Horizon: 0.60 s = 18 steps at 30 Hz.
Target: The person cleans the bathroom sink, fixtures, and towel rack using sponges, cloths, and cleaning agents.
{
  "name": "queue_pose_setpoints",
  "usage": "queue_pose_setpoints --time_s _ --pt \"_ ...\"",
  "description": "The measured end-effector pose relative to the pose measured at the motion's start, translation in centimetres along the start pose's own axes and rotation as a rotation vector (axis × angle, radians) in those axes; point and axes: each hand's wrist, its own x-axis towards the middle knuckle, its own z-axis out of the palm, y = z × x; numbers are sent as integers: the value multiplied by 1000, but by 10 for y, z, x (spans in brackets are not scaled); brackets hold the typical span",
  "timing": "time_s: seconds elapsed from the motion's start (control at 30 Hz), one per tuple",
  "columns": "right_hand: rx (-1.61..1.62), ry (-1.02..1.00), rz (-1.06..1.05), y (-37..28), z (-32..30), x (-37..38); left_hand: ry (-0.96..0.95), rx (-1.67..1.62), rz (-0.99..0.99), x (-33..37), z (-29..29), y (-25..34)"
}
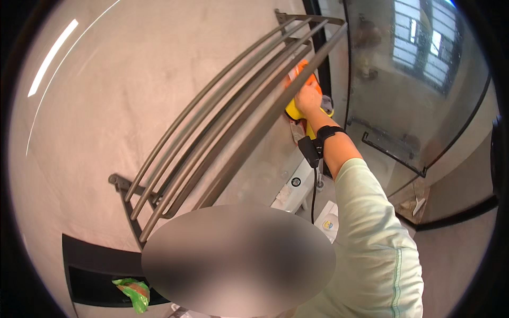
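My right hand (309, 99) reaches up from the lower right to the far end of a grey metal towel rack (233, 114). Its fingers are closed on an orange cloth (310, 80), partly hidden behind the rack's front bar. Just below the hand hang a yellow cloth (291, 111) with a dark edge and a grey piece (327, 104); whether the hand also grips them I cannot tell. A black strap with a small box (310, 150) and a cable sits on my right wrist. My left hand is out of view.
A glass shower panel (366, 85) with a black handle (395, 155) stands to the right. Below are a white fixture (297, 181) and a squeegee (419, 205). A green packet (135, 293) lies in a black wall recess (101, 270). A blurred oval covers the lower middle.
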Motion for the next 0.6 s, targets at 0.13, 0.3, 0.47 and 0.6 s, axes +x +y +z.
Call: queue_pose_setpoints --time_s 0.13,0.3,0.47,0.6 --pt "232 303 -27 13 -23 -4 13 388 -1 -12 32 43" --pt "381 377 -257 1 -75 -18 -53 1186 305 -36 53 72" --pt "584 31 -431 -4 -93 -113 -175 441 353 40 76 176" --pt "645 -118 -345 -28 -74 -187 -169 284 493 34 221 374"
